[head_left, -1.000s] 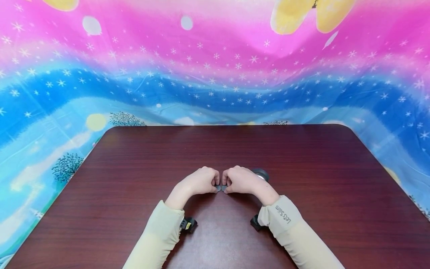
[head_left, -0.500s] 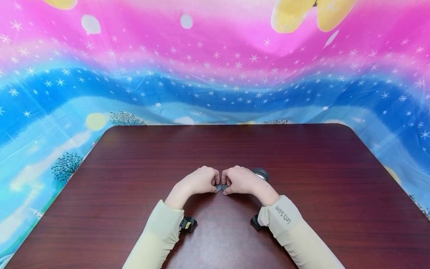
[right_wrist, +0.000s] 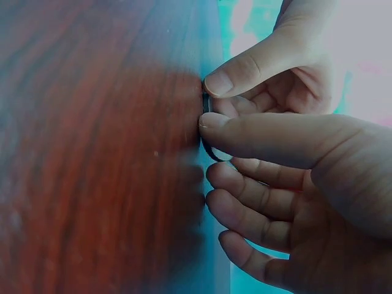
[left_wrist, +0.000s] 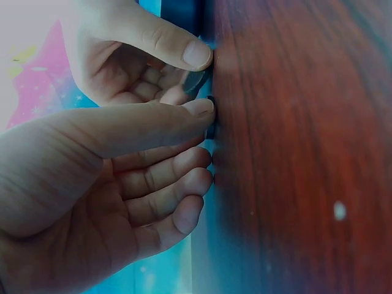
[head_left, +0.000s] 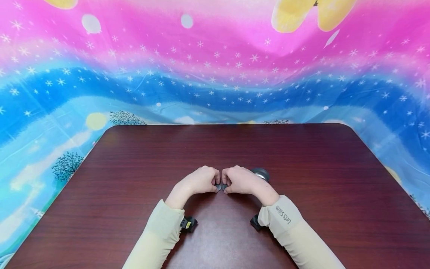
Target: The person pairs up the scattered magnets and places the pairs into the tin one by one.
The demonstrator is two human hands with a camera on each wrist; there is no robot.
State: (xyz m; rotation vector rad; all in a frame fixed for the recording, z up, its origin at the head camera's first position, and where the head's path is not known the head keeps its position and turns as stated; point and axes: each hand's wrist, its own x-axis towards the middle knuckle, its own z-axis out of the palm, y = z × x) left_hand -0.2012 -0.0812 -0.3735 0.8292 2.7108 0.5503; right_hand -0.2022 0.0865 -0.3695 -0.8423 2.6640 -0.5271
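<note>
My left hand and right hand meet at the middle of the table, fingers curled and fingertips low over the wood. A small dark grey disc sits between the left thumb and fingers, lying about flat on the tabletop. The right hand pinches a second small grey disc, which is tilted up from the table. A narrow gap separates the two discs in the head view. The fingers hide much of each disc, and I cannot tell whether they are coins or magnets.
Behind the right wrist stands a dark round object with a shiny metallic part, half hidden. Black wrist cameras hang under both sleeves. The brown wooden table ends at a printed cloth backdrop.
The right disc, which looked flat before, now appears darker and tilted between the fingers. Both hands and arms keep nearly the same place.
</note>
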